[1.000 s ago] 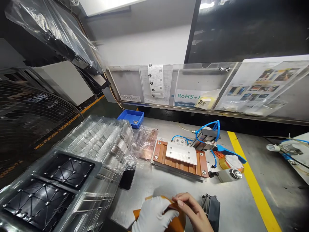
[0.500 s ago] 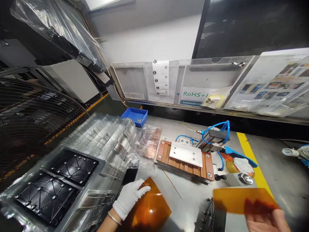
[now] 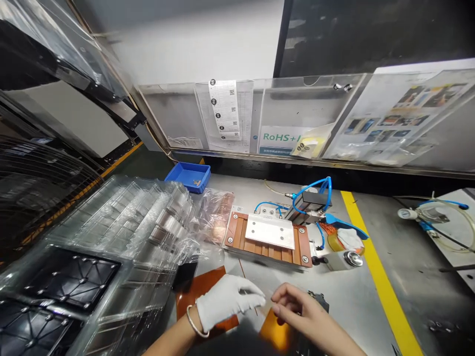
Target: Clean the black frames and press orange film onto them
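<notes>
My left hand, in a white glove, has its thumb and fingers pressed together above a dark amber sheet. My bare right hand faces it, fingers curled in a pinch; a small gap separates the fingertips. Something faint and clear seems to be between them, but I cannot make it out. A brighter amber sheet shows just below my right fingers; whether they touch it is unclear. Partly hidden behind my right hand is a black part.
Beyond my hands sits a brown fixture with a white plate and blue air hoses. Clear plastic trays with black parts are stacked left, a blue bin behind. A bottle and yellow tape line are right.
My right hand has moved left, close to my left hand, and its amber sheet is now lower. My left hand has moved toward it off the dark amber sheet's edge. The view has shifted right.
</notes>
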A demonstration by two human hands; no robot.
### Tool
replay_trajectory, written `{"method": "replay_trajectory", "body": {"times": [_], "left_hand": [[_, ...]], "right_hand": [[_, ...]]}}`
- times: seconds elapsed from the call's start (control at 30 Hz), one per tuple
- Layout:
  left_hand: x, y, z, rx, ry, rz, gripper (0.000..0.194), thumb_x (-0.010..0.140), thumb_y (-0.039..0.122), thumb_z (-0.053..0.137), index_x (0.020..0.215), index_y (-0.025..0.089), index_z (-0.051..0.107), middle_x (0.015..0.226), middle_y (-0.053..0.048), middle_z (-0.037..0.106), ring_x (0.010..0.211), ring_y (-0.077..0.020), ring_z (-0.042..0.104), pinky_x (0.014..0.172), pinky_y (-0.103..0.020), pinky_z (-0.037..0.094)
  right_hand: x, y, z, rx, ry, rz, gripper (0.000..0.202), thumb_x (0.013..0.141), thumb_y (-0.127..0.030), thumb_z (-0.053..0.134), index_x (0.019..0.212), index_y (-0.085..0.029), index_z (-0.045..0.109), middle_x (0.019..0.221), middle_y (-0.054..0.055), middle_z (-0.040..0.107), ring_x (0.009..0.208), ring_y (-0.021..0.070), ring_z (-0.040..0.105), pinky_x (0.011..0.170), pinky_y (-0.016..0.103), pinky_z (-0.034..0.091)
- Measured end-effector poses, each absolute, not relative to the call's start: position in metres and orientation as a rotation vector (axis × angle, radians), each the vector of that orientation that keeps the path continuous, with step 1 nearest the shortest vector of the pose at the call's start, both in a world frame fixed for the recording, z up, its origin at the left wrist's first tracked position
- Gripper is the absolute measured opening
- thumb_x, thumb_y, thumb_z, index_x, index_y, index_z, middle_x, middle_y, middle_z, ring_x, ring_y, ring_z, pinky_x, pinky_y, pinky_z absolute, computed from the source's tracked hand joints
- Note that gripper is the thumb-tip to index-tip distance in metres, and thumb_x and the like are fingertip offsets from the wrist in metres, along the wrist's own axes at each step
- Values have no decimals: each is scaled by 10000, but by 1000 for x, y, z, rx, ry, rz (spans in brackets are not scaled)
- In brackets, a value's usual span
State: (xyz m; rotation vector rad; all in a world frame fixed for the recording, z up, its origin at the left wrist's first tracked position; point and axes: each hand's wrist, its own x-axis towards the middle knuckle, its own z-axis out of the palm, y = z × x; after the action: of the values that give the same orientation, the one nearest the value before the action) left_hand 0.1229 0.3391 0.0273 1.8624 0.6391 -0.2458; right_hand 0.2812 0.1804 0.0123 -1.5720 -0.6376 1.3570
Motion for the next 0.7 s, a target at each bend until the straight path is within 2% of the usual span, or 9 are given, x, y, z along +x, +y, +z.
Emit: {"method": "replay_trajectory", "body": {"times": [0.13, 0.2, 0.3, 0.37, 0.5, 0.7], "left_hand": [[131, 332, 48, 1843, 622, -286, 292, 814, 451, 635, 805, 192, 771, 676, 8, 696, 640, -135, 604, 552, -210, 374], [133, 336, 48, 2003, 628, -281, 301, 836, 424, 603, 719, 183, 741, 629, 9, 664, 588, -124, 558, 538, -233, 336], [134, 347, 41, 2100, 700, -180, 224, 824, 319, 583, 710, 192, 728, 699, -4, 701, 638, -139, 590, 611, -246, 385], [136, 358, 37, 1938, 825, -78, 188, 804, 294, 582, 731, 191, 721, 732, -10, 713, 683, -148, 617, 651, -239, 429], [145, 376, 33, 1609, 966, 6, 232, 774, 379, 601, 721, 165, 672, 660, 1, 646, 557, -124, 546, 555, -240, 431], [171, 395, 26, 1488, 1016, -52, 244, 739, 394, 596, 710, 156, 641, 644, 6, 613, 499, -102, 490, 467, -227, 359]], "right_hand": [[284, 191, 14, -1549, -700, 1467, 315, 795, -517, 706, 869, -219, 637, 764, -5, 669, 711, 173, 661, 661, 264, 489], [294, 190, 15, -1510, -744, 1566, 360, 816, -547, 678, 986, -233, 627, 827, 5, 682, 754, 184, 671, 701, 285, 496], [311, 179, 14, -1477, -719, 1631, 533, 794, -655, 637, 1136, -248, 619, 897, 43, 729, 790, 221, 690, 745, 336, 510], [321, 171, 11, -1532, -547, 1516, 558, 752, -708, 642, 1058, -242, 661, 858, 56, 748, 791, 239, 692, 763, 355, 517], [333, 165, 1, -1556, -156, 1285, 499, 694, -704, 704, 847, -230, 685, 828, 62, 752, 770, 227, 666, 742, 339, 524], [343, 175, -19, -1507, 31, 1219, 485, 647, -665, 768, 836, -220, 721, 846, 53, 750, 753, 200, 652, 737, 296, 520]]}}
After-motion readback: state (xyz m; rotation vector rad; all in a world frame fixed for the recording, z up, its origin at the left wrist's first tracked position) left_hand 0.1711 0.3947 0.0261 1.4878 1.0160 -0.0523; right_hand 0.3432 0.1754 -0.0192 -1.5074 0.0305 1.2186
